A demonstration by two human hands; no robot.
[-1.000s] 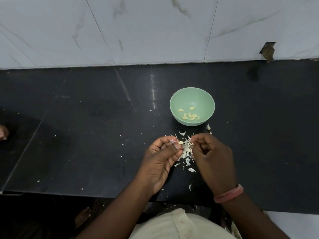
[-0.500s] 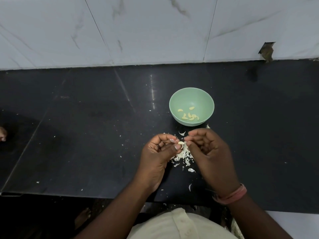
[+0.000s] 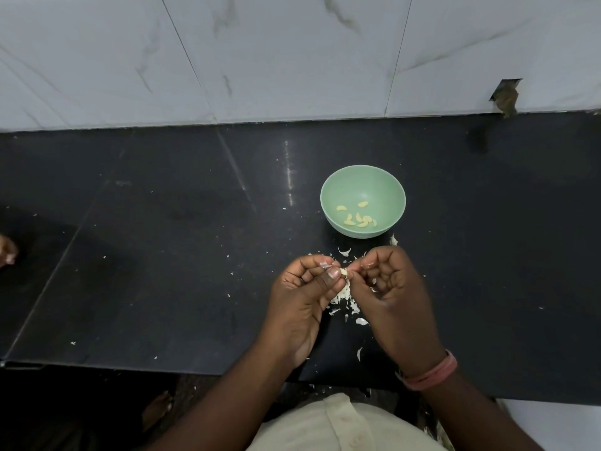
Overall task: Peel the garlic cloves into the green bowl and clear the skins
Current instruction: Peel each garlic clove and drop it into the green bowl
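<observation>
clove in hand: a small pale garlic clove point(image 3: 343, 272) is pinched at the tips of the left hand point(image 3: 307, 299), thumb over it, above the surface and at about 6 o'clock from the green bowl

change: a second ago the right hand was a closed fist beside the clove; half a second ago it opened toward it; now the right hand point(image 3: 392, 296) has its fingers curled again, thumb and forefinger meeting right at the clove's tip (whether they nip a shred of skin or only touch the clove is too small to tell)

meaning: I judge this a fresh pull at the skin, so the clove is nearly bare but not yet ready to drop

left hand state: grasping the clove, with a pale flake of skin stuck at a fingertip

green bowl point(image 3: 331, 193): at 12 o'clock from the hands, near but apart, unmoved, holding a handful of peeled cloves point(image 3: 360, 219) toward its near side

skins point(image 3: 345, 296): a loose heap lies on the surface directly under the hands, with stray flakes out toward 6 o'clock and 9 o'clock; none cleared yet

surface point(image 3: 162, 255): dark and glossy, with a pale tiled wall point(image 3: 292, 53) at 12 o'clock

progress: peeling well along, clearing not begun
</observation>
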